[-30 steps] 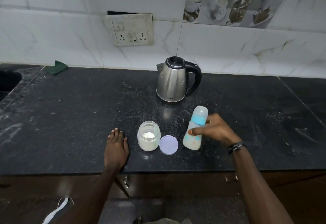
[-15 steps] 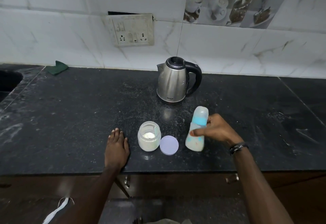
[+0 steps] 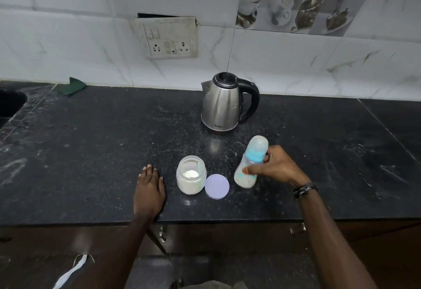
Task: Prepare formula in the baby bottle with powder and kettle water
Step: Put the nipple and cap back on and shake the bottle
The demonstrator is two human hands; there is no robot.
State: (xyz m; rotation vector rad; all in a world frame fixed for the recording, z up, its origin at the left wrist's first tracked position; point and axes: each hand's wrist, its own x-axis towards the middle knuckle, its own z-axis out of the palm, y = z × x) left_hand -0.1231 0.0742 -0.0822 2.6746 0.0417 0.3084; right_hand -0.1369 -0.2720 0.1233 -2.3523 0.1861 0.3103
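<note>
My right hand grips a baby bottle around its middle; the bottle has a teal collar and a clear cap, holds milky liquid, and leans with its top to the right, its base blurred. An open jar of white powder with a scoop inside stands left of it, and the jar's lilac lid lies flat between them. A steel kettle with a black handle stands behind. My left hand rests flat on the black counter, left of the jar, holding nothing.
A sink is cut into the counter at far left, with a green cloth by the wall. A socket plate sits on the tiled wall. Drawer handles show below the counter's front edge.
The bottle's base has shifted slightly from side to side in my right hand and is now blurred. My left hand, the jar, lid and kettle have not moved.
</note>
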